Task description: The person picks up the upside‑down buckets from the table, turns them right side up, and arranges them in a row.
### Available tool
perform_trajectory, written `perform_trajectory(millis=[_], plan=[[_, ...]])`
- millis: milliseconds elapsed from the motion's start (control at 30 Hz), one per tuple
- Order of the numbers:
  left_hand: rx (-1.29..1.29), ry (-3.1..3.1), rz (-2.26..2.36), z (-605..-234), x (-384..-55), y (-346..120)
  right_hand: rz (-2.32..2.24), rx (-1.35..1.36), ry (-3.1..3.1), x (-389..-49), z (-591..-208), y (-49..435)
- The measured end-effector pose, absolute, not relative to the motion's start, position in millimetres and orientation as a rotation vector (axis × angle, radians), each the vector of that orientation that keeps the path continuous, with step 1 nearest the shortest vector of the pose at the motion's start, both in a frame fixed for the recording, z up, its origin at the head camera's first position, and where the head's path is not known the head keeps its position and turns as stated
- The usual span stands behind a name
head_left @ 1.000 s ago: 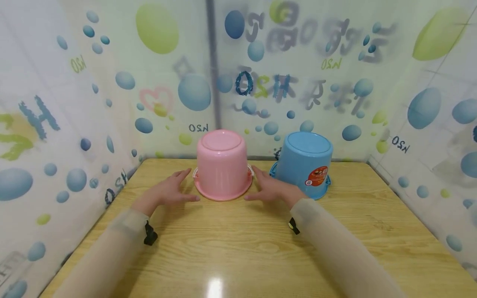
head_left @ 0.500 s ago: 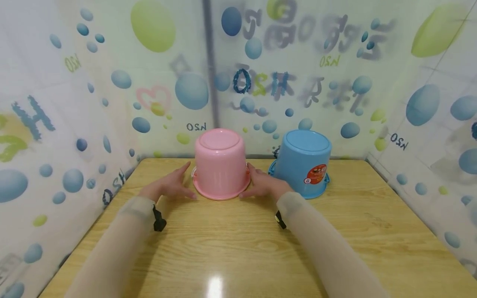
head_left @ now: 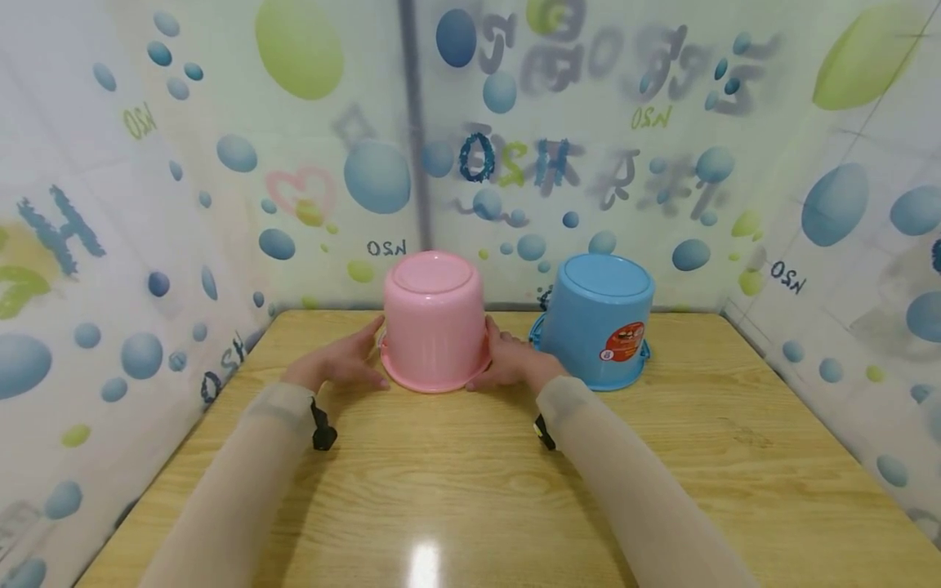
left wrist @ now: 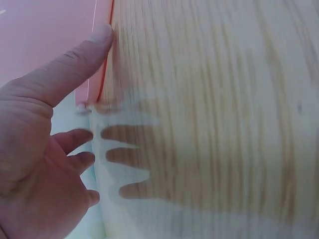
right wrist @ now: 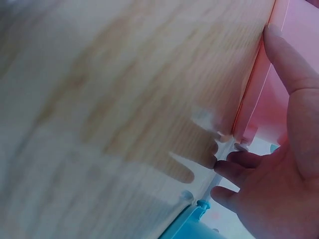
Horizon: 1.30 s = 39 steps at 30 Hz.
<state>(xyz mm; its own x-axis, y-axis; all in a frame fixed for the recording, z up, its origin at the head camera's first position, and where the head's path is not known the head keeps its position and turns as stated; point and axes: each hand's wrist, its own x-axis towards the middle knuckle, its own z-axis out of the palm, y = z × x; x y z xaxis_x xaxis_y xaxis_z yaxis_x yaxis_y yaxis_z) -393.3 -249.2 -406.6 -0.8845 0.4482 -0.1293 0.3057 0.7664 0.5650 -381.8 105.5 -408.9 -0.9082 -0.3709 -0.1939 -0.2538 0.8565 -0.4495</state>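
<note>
An upside-down pink bucket [head_left: 434, 335] stands on the wooden table, its rim down. At its left side is my left hand [head_left: 344, 359], thumb lying along the rim in the left wrist view and the other fingers extended past the bucket's edge. My right hand [head_left: 513, 359] is against the opposite side, between the two buckets; in the right wrist view its thumb [right wrist: 286, 57] meets the pink rim while the other fingers reach beyond it. Both hands' palms face the bucket. To the right a blue bucket [head_left: 599, 318], also inverted, carries a red sticker.
The wooden table [head_left: 441, 482] stretches in front of the buckets and to both sides. A patterned curtain-like backdrop [head_left: 353, 269] rises right behind the table's far edge, with similar panels on the left and right.
Both hands have closed in on the pink bucket from its two sides, the left moving right and the right moving left. The buckets stay in place while the head view shifts slightly.
</note>
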Motion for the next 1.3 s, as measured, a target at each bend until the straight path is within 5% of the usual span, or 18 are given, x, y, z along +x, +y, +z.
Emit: perform_trajectory(millis=[1300], plan=[[0.617, 2.683, 1.051, -396, -361, -259, -0.893, -0.698, 2.642, -366, -402, 123]])
